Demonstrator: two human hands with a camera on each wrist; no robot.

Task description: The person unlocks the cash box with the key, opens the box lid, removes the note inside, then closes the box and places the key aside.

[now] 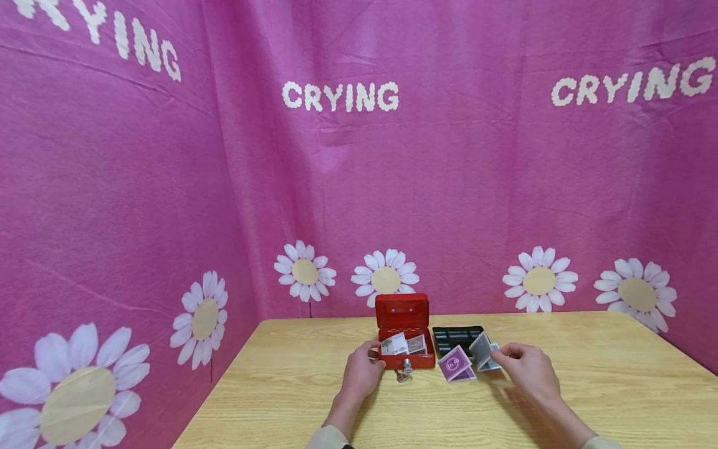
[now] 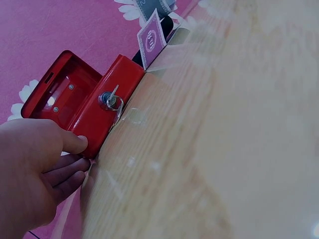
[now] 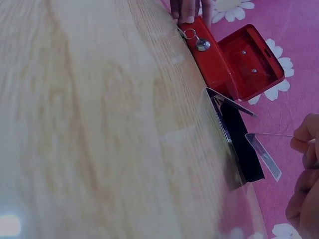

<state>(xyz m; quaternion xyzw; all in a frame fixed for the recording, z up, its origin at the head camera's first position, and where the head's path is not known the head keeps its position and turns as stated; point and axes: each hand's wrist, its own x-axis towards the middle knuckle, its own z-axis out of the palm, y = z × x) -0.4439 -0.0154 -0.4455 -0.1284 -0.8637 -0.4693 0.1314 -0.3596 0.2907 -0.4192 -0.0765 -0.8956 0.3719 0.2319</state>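
With our right hand (image 1: 530, 371) we pinch a folded grey note (image 1: 481, 354) between thumb and fingers. Left of that hand, a folded purple note (image 1: 454, 362) stands between it and the red cash box (image 1: 421, 361), partly hiding the black tray (image 1: 459, 333) behind. Our left hand (image 1: 361, 368) grips the box's near left corner; right of it, keys (image 1: 401, 376) hang low at the front. Around both hands spreads the worktop (image 1: 589, 368); beyond them, a pink flowered cloth (image 1: 449, 187).
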